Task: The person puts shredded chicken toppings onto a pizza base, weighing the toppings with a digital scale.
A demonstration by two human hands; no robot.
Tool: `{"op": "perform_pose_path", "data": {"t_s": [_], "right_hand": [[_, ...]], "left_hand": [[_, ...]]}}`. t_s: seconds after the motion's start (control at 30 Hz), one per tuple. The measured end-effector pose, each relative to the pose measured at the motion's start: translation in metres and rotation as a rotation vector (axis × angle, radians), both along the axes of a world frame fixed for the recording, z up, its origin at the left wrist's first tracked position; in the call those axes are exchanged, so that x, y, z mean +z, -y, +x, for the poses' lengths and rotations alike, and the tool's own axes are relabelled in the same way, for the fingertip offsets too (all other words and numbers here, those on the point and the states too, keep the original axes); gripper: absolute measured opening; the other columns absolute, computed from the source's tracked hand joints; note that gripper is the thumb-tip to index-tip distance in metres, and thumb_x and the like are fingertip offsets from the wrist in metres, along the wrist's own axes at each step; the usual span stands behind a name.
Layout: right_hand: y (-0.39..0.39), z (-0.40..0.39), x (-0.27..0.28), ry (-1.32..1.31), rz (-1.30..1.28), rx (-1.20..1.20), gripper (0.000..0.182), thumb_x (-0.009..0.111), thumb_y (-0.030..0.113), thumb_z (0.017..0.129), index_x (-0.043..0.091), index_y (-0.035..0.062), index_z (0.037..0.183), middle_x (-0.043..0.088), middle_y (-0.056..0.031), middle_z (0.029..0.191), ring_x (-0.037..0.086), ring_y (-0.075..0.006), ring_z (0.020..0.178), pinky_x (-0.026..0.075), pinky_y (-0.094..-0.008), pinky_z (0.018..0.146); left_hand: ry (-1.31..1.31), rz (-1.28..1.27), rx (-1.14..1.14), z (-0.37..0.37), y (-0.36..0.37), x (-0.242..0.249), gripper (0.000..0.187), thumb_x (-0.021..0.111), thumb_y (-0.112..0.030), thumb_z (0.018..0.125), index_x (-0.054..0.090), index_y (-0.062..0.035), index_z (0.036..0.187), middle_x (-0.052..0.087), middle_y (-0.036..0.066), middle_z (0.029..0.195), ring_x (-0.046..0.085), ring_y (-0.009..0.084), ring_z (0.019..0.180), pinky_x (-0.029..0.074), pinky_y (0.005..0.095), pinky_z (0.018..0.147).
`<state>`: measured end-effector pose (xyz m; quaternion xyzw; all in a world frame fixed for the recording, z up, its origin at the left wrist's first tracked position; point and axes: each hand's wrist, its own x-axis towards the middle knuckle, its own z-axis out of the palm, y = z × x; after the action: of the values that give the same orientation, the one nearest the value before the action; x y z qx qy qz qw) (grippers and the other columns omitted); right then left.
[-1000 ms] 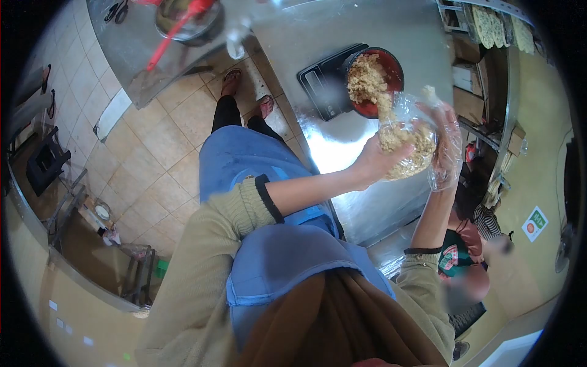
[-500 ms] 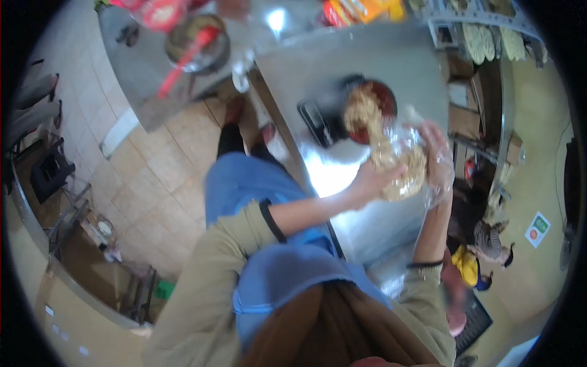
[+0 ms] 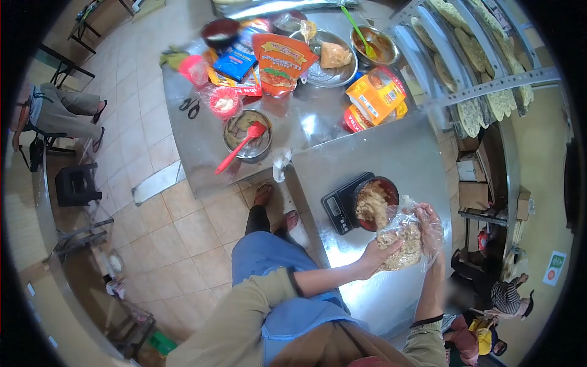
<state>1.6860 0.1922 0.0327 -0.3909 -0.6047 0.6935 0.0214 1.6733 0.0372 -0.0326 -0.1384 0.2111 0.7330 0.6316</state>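
A clear plastic bag [image 3: 400, 248] of pale, crumbly food is held with its mouth over the rim of a dark reddish bowl [image 3: 391, 188]. Similar pale food [image 3: 372, 205] lies heaped in the bowl and reaches up to the bag's mouth. The bowl rests on a black digital scale [image 3: 340, 208]. My left hand [image 3: 378, 258] is closed on the bag's left side. Around its right side and upper edge are the fingers of my right hand [image 3: 430, 223], partly covered by loose clear plastic.
On the adjoining steel table [image 3: 202, 153] are a pot [image 3: 252, 153] with a red spatula, scissors [image 3: 191, 108], a spaghetti sauce pouch [image 3: 281, 64], a metal tray [image 3: 342, 76] and yellow packets [image 3: 376, 98]. Racks [image 3: 471, 67] stand at upper right. Several people are at lower right; another person sits at left.
The view has shifted, bringing more of the adjoining table into sight and sharpening the picture. The bag, still in both hands, is closer to the bowl, and the stretch of food between them looks shorter.
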Motion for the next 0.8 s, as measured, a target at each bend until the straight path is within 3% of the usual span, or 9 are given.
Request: {"op": "perform_pose_path", "data": {"t_s": [0.33, 0.4, 0.7, 0.8], "right_hand": [[0.007, 0.006, 0.003, 0.052, 0.091, -0.022, 0.018, 0.052, 0.019, 0.093, 0.048, 0.005, 0.103, 0.063, -0.0133, 0.099, 0.063, -0.0172, 0.077, 0.055, -0.0289, 0.067], [0.006, 0.008, 0.002, 0.051, 0.125, -0.004, 0.017, 0.052, 0.018, 0.093, 0.048, 0.0057, 0.103, 0.063, -0.014, 0.098, 0.064, -0.0168, 0.075, 0.055, -0.0283, 0.064], [0.013, 0.008, 0.003, 0.005, -0.033, -0.141, 0.012, 0.051, 0.013, 0.092, 0.048, 0.0071, 0.102, 0.063, -0.0151, 0.096, 0.064, -0.0164, 0.071, 0.055, -0.0246, 0.057], [0.008, 0.011, 0.0, 0.014, -0.029, -0.099, 0.018, 0.051, 0.013, 0.092, 0.05, 0.004, 0.107, 0.063, -0.0156, 0.099, 0.064, -0.0154, 0.075, 0.055, -0.0243, 0.063]], "left_hand": [[-0.131, -0.096, -0.026, 0.0, 0.004, 0.007, 0.051, 0.064, -0.021, 0.085, 0.041, -0.0016, 0.127, 0.054, 0.01, 0.115, 0.056, 0.0162, 0.101, 0.05, 0.0313, 0.086], [-0.036, -0.059, -0.034, 0.003, 0.003, 0.004, 0.05, 0.065, -0.022, 0.085, 0.042, -0.0023, 0.125, 0.054, 0.009, 0.113, 0.057, 0.0165, 0.1, 0.05, 0.0315, 0.086], [-0.08, -0.031, -0.007, 0.011, -0.001, -0.003, 0.048, 0.064, -0.021, 0.085, 0.042, -0.0034, 0.123, 0.055, 0.007, 0.114, 0.057, 0.0153, 0.102, 0.05, 0.0296, 0.086], [-0.028, -0.004, -0.008, 0.008, 0.0, -0.001, 0.049, 0.064, -0.021, 0.086, 0.039, -0.004, 0.125, 0.054, 0.007, 0.115, 0.056, 0.0152, 0.103, 0.05, 0.0296, 0.086]]}}
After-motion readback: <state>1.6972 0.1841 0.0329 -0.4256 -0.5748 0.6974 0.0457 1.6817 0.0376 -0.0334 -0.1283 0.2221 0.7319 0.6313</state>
